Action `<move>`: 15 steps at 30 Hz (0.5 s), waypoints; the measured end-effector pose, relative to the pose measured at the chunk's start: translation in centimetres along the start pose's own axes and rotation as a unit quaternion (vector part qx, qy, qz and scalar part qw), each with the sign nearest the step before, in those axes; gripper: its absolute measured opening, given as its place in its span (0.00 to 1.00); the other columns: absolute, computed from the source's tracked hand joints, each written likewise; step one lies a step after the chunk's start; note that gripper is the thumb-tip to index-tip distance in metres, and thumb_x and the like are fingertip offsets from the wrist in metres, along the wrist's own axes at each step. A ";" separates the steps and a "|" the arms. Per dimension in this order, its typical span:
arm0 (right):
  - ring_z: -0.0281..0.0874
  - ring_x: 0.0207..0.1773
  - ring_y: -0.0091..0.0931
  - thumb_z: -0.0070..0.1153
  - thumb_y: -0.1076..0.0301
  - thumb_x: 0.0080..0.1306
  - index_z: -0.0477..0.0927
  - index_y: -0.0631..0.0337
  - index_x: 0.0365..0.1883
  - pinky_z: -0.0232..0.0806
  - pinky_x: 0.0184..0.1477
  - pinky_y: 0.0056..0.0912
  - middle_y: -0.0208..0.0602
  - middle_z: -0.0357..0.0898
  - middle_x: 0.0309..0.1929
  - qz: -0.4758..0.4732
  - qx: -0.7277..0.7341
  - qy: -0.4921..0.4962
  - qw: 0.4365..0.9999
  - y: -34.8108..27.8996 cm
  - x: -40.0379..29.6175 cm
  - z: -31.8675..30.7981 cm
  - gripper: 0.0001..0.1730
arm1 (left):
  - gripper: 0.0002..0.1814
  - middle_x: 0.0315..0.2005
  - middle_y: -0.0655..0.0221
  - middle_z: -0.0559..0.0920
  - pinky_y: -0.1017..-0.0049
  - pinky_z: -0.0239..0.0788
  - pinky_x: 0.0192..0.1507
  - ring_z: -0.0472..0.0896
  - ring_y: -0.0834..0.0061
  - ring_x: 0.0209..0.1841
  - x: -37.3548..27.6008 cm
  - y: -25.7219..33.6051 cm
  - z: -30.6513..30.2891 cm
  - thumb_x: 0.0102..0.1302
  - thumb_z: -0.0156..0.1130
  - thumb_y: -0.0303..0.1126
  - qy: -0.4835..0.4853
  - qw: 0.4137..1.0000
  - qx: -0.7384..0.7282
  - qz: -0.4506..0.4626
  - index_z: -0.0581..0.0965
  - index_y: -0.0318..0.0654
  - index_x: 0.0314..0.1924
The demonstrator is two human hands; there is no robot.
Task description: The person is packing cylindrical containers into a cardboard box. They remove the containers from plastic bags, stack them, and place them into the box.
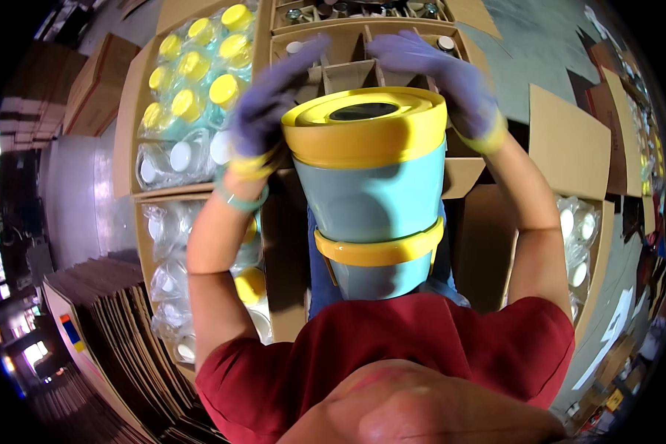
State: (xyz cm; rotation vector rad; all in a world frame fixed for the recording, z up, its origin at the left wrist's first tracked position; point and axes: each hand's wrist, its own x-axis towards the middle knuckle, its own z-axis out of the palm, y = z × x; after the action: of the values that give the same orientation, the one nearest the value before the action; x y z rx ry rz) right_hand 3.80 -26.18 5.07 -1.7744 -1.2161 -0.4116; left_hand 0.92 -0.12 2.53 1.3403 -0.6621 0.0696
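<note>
A turquoise plastic bucket-like container (372,194) with a wide yellow rim (361,150) stands upright right before me, between my arms. Its top has a dark round opening (364,111). Below it shows a yellow band (380,248) with a turquoise part under it; whether this is a second stacked bucket I cannot tell. My left hand (275,97), in a purple glove, is blurred beyond the container's left side. On the other side my right hand (438,69), gloved alike, reaches over the divided cardboard box (349,77). Both hands look extended, with nothing visible in them.
Bagged jars with yellow lids (194,66) fill a carton at the left. Bagged white-lidded jars (172,266) lie in the carton nearer me, and more bagged items (577,238) at the right. Stacked flat cardboard (127,333) stands lower left. A carton flap (569,147) sticks out right.
</note>
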 end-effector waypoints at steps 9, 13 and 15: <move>0.79 0.56 0.38 0.30 0.56 0.77 0.76 0.65 0.57 0.67 0.61 0.35 0.45 0.80 0.55 0.096 0.077 -0.042 0.992 1.8 -2.0 0.1 0.27 | 0.44 0.67 0.46 0.66 0.57 0.49 0.73 0.62 0.52 0.71 0.0 1.8 2.0 0.69 0.40 0.62 0.004 0.996 -0.019 0.083 0.65 0.26 0.67; 0.78 0.57 0.41 0.32 0.58 0.77 0.77 0.69 0.56 0.68 0.60 0.36 0.48 0.79 0.56 0.012 0.101 -0.034 0.994 -2.2 -2.3 0.3 0.27 | 0.51 0.67 0.49 0.67 0.60 0.43 0.73 0.62 0.55 0.71 -0.7 -0.5 -0.6 0.72 0.23 0.67 0.000 0.982 0.112 -0.150 0.64 0.22 0.67; 0.77 0.58 0.41 0.34 0.54 0.76 0.77 0.70 0.56 0.68 0.58 0.36 0.50 0.78 0.57 0.063 0.176 0.010 0.982 -1.0 -2.5 0.1 0.28 | 0.43 0.67 0.50 0.68 0.61 0.45 0.73 0.63 0.57 0.71 -0.4 0.3 0.5 0.75 0.31 0.60 -0.017 0.994 0.088 -0.059 0.64 0.22 0.67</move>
State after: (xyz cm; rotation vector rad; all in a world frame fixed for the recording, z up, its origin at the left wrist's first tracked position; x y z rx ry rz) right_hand 1.78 -27.35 3.79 -1.5262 -1.0801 -0.1287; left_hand 0.23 -0.40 2.61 1.5507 -0.6157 0.0096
